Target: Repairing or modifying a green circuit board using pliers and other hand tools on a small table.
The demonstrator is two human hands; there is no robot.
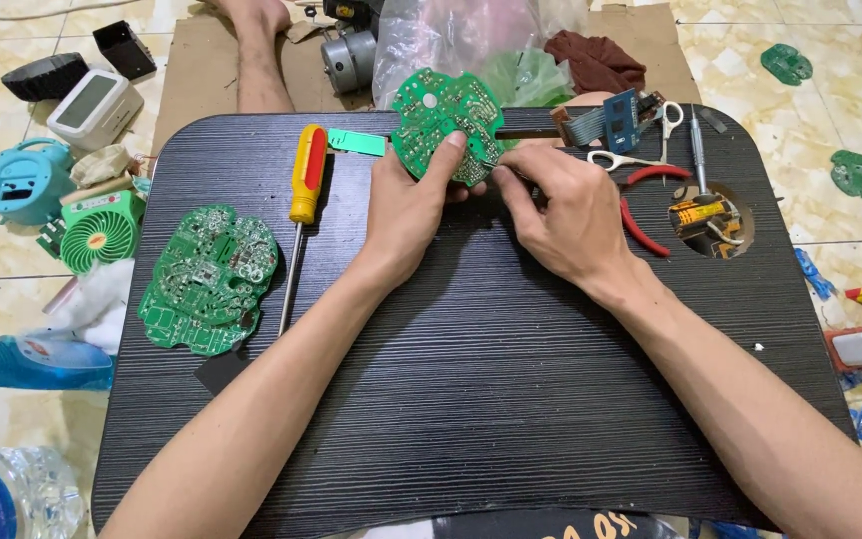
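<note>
1. while the left hand [406, 205] props a round green circuit board [448, 125] up off the black ridged lap table [481, 369], thumb pressed on its near face and fingers behind, the board stands tilted toward the camera, which seems meant to keep its component side readable and reachable.
2. the right hand [566, 215] has its fingertips pressed together at the board's lower right edge, pinching something thin there; whether it is a wire, a lead or a small tool tip is too small to tell.
3. the board sits at the far middle of the table, above the surface rather than lying on it, so both hands can work its rim.
4. a second green circuit board [210, 279] lies flat at the left of the table, well apart from the hands, likely set aside.
5. a yellow-and-red screwdriver [301, 195] lies just beside the left wrist, handle away from the person, within easy reach.
6. red-handled pliers [641, 215] and scissors [641, 150] rest right of the right hand, near a round cup hole [715, 225] holding small parts.
7. on the tiled floor [830, 110], a small green fan [100, 232] and a water bottle [12, 494] lie at the left.
</note>
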